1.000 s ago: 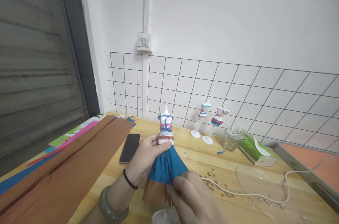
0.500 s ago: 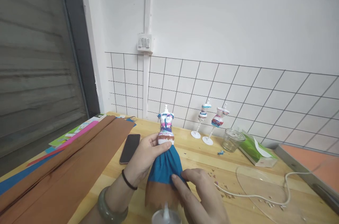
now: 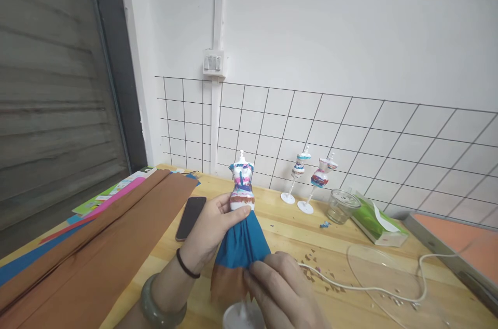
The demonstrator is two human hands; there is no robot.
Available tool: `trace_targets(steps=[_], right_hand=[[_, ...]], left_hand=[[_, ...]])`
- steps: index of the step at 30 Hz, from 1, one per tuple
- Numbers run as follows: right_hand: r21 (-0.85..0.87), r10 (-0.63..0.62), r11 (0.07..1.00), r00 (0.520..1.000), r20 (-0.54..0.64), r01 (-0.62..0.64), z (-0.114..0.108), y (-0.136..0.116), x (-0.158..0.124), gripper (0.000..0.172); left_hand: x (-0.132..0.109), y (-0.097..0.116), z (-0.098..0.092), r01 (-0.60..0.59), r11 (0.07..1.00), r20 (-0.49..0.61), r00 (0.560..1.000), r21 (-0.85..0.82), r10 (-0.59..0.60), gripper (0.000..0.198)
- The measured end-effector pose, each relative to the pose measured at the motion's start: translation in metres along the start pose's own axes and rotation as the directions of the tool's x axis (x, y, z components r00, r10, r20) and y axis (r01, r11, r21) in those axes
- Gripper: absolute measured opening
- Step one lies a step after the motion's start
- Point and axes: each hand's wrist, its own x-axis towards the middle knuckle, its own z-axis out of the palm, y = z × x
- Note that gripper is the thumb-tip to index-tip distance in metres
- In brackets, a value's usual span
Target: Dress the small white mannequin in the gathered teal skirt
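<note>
My left hand [image 3: 213, 225] is closed round a small dress-form mannequin [image 3: 241, 183] at the hips, thumb across the front. The white torso carries painted bands of blue, pink, purple and brown. From under my thumb hangs a gathered skirt [image 3: 243, 243], blue above and brown below, apparently of paper. My right hand [image 3: 284, 290] has its bent fingers closed on the skirt's right side, near where the blue meets the brown; the fingertips are partly hidden. Just below the hem, at the bottom edge, is a blurred translucent round object with a pointed tip [image 3: 243, 313].
Brown paper sheets [image 3: 128, 235] cover the table's left side, beside a phone [image 3: 191, 217]. Two more mannequins [image 3: 299, 168] [image 3: 321, 173] stand at the back. A glass jar [image 3: 342, 207], a green tissue pack [image 3: 379, 220], a white cable [image 3: 365, 287], brown scraps [image 3: 329, 277] and an orange-lined tray [image 3: 459, 241] lie to the right.
My right hand has moved left and inward over the skirt, its fingers drawing together on the material. The mannequin in my left hand has shifted slightly up and left.
</note>
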Motion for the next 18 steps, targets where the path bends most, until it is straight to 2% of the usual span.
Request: trace_targets(steps=[5,9,13,15,16,17,18], right_hand=[[-0.02,-0.048,0.999,0.999,0.01,0.048,0.002,0.0,0.004,0.021],[-0.003,-0.135,0.991,0.991,-0.012,0.135,0.001,0.006,0.008,0.02],[0.126,-0.076,0.99,0.996,0.052,0.069,-0.005,0.01,0.006,0.021],[0.255,0.039,0.966,0.999,-0.001,-0.038,-0.009,0.011,0.001,0.015],[0.313,0.172,0.937,0.985,-0.032,-0.153,-0.01,0.012,-0.002,0.013],[0.361,0.334,0.884,0.941,-0.045,-0.297,-0.011,0.013,-0.004,0.012],[0.402,0.505,0.794,0.863,-0.017,-0.456,-0.011,0.014,-0.006,0.012]], left_hand=[[0.001,0.0,-0.002,-0.021,0.999,0.029,0.999,0.042,0.02,0.027],[0.001,0.004,-0.005,-0.076,0.989,0.077,0.995,0.131,0.066,0.029],[0.0,0.008,-0.011,-0.107,0.976,0.147,0.986,0.191,0.079,0.029],[0.0,0.01,-0.012,-0.118,0.973,0.205,0.976,0.198,0.077,0.031],[-0.001,0.01,-0.012,-0.122,0.973,0.242,0.968,0.197,0.072,0.032],[-0.002,0.01,-0.012,-0.124,0.973,0.281,0.957,0.196,0.065,0.032],[-0.003,0.01,-0.01,-0.124,0.973,0.32,0.946,0.196,0.056,0.032]])
